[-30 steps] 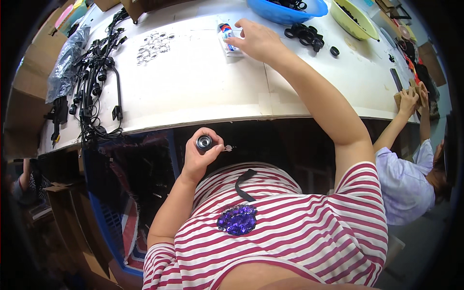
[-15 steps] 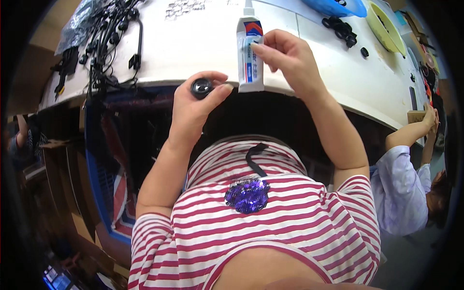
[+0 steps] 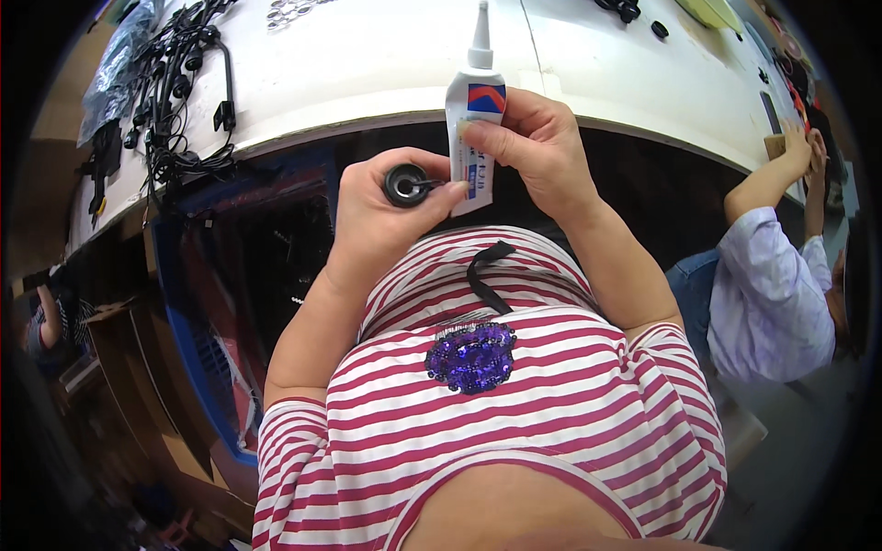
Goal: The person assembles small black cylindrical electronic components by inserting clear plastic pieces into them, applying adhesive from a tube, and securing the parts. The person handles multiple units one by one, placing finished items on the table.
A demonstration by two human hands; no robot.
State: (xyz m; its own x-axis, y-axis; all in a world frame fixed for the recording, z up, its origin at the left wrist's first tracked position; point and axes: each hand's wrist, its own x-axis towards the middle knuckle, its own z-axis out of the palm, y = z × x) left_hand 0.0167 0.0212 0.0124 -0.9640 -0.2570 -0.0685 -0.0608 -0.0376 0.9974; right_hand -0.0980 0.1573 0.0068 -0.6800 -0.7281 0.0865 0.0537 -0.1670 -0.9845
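Observation:
In my left hand (image 3: 372, 217) is a black round part (image 3: 405, 186) with a pale ring in its open end, which faces up. The thumb and fingertips of that hand are closed and touch the lower end of a white squeeze tube (image 3: 475, 172). My right hand (image 3: 553, 158) pinches this tube between thumb and fingers. The tube stands nearly upright in the view, with its tapered white nozzle (image 3: 480, 39) at the far end and a red and blue patch below it. Both hands are in front of the table's near edge.
Black cables with round fittings (image 3: 175, 83) lie at the table's (image 3: 367, 64) left beside clear plastic wrap (image 3: 119, 69). Silvery rings (image 3: 292, 11) and black rings (image 3: 625, 7) sit further back. A blue crate (image 3: 197, 340) stands below left. A co-worker (image 3: 772, 294) works at right.
Both hands have come nearer to my body, and the tube has come lower. My left hand's fingertips now meet the tube's lower end. The view has shifted over the table.

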